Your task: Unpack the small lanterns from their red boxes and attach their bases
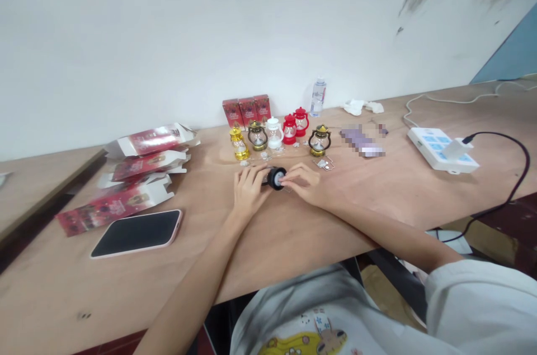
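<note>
Both hands meet over a small black lantern (276, 177) lying on its side on the table (377, 198), just in front of the row of standing lanterns. The left hand (248, 187) wraps its fingers round the body, and the right hand (302, 180) pinches narrow at the round base, fingertips on the pale disc there. What the fingertips grip is too small to tell.

To do this well, the left hand should judgeably steady the body flat against the table, so that the right works the base with light fingertip pressure and does not skew the small plastic part.

The lantern looks like hard, glossy plastic, a short cylinder with a round end. Behind it stand gold (239, 143), dark bronze (257, 135), white (274, 132) and two red lanterns (294, 124), and another dark one (319, 140), each with a clear globe. Small clear bits (324, 163) lie scattered just beside them. Red cartons (247, 109) stand upright at the wall; opened, flattened boxes (142, 167) of printed card lie to the left, near a smooth, dark-screened phone (136, 232). The table is bare, matt plywood.
</note>
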Demonstrator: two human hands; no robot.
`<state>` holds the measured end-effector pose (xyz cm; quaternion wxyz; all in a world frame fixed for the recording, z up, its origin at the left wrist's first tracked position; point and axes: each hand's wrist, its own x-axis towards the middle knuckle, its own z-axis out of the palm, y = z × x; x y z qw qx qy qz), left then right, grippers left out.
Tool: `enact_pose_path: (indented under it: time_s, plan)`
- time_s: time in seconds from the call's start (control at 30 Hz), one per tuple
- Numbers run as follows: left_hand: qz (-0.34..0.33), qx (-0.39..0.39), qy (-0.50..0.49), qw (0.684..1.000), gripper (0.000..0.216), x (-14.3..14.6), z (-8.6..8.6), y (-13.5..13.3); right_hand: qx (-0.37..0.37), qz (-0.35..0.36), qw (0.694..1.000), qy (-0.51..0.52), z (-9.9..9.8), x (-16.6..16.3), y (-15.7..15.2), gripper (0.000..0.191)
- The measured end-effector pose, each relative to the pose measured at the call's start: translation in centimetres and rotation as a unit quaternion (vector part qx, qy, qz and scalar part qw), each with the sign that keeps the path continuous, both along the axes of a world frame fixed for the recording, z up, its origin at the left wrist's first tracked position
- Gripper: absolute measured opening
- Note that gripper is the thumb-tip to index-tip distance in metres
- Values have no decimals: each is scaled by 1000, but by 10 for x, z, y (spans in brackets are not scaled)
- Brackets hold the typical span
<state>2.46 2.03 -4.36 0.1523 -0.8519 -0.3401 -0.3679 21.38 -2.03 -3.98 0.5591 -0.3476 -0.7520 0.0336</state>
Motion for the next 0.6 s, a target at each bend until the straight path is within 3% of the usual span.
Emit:
enact_pose_path:
  time_s: [0.3,0.6]
  plan:
    - [1,8,6,1000,30,-2,3,-2,-15,13,999,35,-3,-2,0,5]
    - [-5,65,17,998,30,-3,2,0,-14,28,999,44,-3,-2,-2,2]
